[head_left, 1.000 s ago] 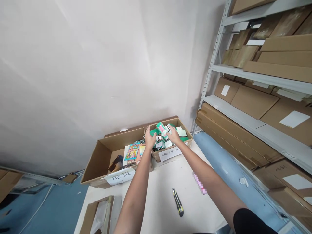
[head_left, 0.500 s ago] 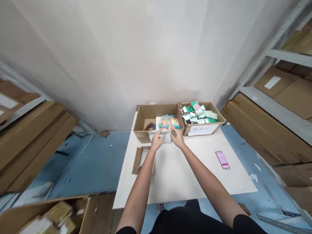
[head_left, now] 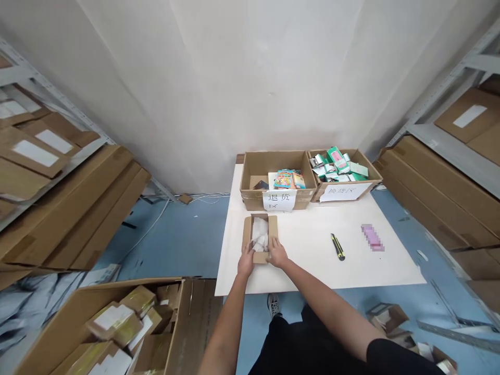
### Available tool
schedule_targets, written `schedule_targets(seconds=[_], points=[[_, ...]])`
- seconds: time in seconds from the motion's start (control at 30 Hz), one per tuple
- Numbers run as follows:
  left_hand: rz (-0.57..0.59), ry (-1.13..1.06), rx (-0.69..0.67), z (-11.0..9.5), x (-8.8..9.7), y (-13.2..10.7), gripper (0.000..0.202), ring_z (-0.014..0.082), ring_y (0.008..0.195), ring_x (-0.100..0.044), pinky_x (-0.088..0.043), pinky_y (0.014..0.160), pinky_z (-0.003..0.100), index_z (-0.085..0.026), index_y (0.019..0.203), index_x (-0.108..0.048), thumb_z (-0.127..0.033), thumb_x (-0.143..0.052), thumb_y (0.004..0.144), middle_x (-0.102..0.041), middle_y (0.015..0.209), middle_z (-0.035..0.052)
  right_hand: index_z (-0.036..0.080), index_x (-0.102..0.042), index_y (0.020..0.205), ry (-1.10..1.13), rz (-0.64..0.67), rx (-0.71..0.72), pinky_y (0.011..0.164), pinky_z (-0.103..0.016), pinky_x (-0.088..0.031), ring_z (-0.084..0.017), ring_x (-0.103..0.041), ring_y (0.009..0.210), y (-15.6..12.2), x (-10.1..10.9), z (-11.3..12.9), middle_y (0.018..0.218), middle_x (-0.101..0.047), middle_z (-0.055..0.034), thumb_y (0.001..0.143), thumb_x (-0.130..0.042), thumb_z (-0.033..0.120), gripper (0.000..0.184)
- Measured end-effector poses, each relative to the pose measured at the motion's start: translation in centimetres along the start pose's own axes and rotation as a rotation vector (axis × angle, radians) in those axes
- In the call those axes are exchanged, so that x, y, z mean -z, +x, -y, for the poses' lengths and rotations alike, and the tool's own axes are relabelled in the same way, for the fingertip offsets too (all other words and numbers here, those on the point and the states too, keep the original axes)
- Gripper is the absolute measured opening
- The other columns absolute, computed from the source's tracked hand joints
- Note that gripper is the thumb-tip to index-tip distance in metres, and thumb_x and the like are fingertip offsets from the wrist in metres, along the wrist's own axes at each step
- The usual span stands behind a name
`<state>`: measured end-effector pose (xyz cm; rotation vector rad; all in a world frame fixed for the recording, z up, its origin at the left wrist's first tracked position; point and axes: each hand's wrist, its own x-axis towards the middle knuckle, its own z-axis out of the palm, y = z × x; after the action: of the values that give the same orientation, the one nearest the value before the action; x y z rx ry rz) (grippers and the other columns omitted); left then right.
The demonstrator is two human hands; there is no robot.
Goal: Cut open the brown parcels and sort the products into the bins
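Observation:
A small open cardboard box (head_left: pixel 272 227) sits on the white table with its flaps spread and crumpled white wrapping (head_left: pixel 260 233) inside. My left hand (head_left: pixel 246 260) grips its near left corner. On the near right corner, the fingers of my right hand (head_left: pixel 277 253) curl over the edge. To the right lies a yellow and black utility knife (head_left: pixel 338 247). Behind stands a larger cardboard bin (head_left: pixel 250 200) with a handwritten white label, holding colourful booklets (head_left: pixel 284 178).
A second labelled bin (head_left: pixel 317 194) holds green and white packets. A pink phone-like shape (head_left: pixel 373 237) lies blurred at the table's right. At lower left stands a big carton (head_left: pixel 177 317) of taped parcels. Shelves with boxes flank both sides; opened boxes (head_left: pixel 386 316) lie on the floor.
Both hands have left the front of the booklet bin and come back to the small open box, now gripping it. My view has shifted left, and the utility knife shows.

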<state>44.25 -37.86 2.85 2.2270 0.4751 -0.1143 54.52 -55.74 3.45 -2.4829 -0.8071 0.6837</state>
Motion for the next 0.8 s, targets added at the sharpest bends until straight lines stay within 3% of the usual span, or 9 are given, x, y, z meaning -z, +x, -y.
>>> schedule_targets(seconds=[0.1, 0.2, 0.33, 0.47, 0.6, 0.7, 0.8], points=[[-0.080, 0.218, -0.095, -1.3, -2.1, -0.2, 0.040, 0.0367, 0.155, -0.036, -0.039, 0.121, 0.057, -0.026, 0.112, -0.071, -0.010, -0.069, 0.075, -0.044, 0.165, 0.0123, 0.025, -0.067, 0.139, 0.059, -0.015, -0.117, 0.123, -0.058, -0.031, -0.044, -0.024, 0.159, -2.6, -0.8, -3.0, 0.176, -0.021, -0.0152, 0.084, -0.083, 0.030, 0.058], [-0.121, 0.375, -0.227, -4.1, -3.9, -0.6, 0.039, 0.0365, 0.149, -0.042, -0.042, 0.118, 0.054, -0.025, 0.116, -0.070, -0.009, -0.064, 0.081, -0.048, 0.161, 0.0137, 0.024, -0.069, 0.136, 0.086, -0.047, -0.155, 0.125, -0.059, -0.027, -0.044, -0.021, 0.160, -4.5, -0.2, -5.2, 0.175, -0.024, -0.0159, 0.083, -0.087, 0.032, 0.057], [-0.155, 0.560, -0.324, -9.1, -6.7, -1.6, 0.040, 0.0356, 0.136, -0.053, -0.050, 0.108, 0.052, -0.020, 0.122, -0.067, -0.011, -0.063, 0.083, -0.049, 0.161, 0.0165, 0.022, -0.072, 0.126, 0.121, -0.167, -0.122, 0.125, -0.054, -0.033, -0.039, -0.027, 0.159, -7.1, 2.9, -8.2, 0.170, -0.036, -0.0144, 0.079, -0.090, 0.031, 0.051], [-0.106, 0.658, -0.487, -15.8, -11.4, -2.3, 0.037, 0.0384, 0.142, -0.048, -0.051, 0.105, 0.055, -0.019, 0.119, -0.066, -0.019, -0.069, 0.083, -0.041, 0.168, 0.0168, 0.019, -0.073, 0.120, 0.121, -0.387, -0.127, 0.124, -0.047, -0.036, -0.034, -0.035, 0.156, -12.8, 6.7, -13.8, 0.164, -0.045, -0.0150, 0.081, -0.088, 0.024, 0.042], [0.000, 0.580, -0.788, -25.3, -19.9, -3.3, 0.026, 0.0373, 0.148, -0.043, -0.049, 0.107, 0.053, -0.020, 0.115, -0.067, -0.025, -0.064, 0.090, -0.041, 0.168, 0.0160, 0.023, -0.073, 0.119, 0.075, -0.659, -0.296, 0.125, -0.049, -0.035, -0.030, -0.029, 0.158, -22.6, 9.9, -22.6, 0.166, -0.044, -0.0107, 0.084, -0.083, 0.018, 0.037], [0.089, 0.493, -0.978, -33.3, -28.1, -5.4, 0.018, 0.0342, 0.150, -0.042, -0.047, 0.111, 0.052, -0.022, 0.108, -0.069, -0.021, -0.056, 0.095, -0.046, 0.165, 0.0132, 0.023, -0.074, 0.115, 0.027, -0.828, -0.501, 0.125, -0.054, -0.032, -0.032, -0.027, 0.159, -31.9, 11.5, -29.0, 0.168, -0.041, -0.0117, 0.085, -0.082, 0.018, 0.031], [0.225, 0.438, -1.131, -40.5, -36.5, -8.5, 0.018, 0.0328, 0.151, -0.041, -0.044, 0.116, 0.052, -0.023, 0.104, -0.071, -0.020, -0.055, 0.096, -0.049, 0.163, 0.0115, 0.022, -0.074, 0.109, -0.019, -0.950, -0.717, 0.125, -0.059, -0.029, -0.036, -0.026, 0.158, -41.6, 12.1, -33.9, 0.167, -0.042, -0.0140, 0.086, -0.081, 0.021, 0.023]])
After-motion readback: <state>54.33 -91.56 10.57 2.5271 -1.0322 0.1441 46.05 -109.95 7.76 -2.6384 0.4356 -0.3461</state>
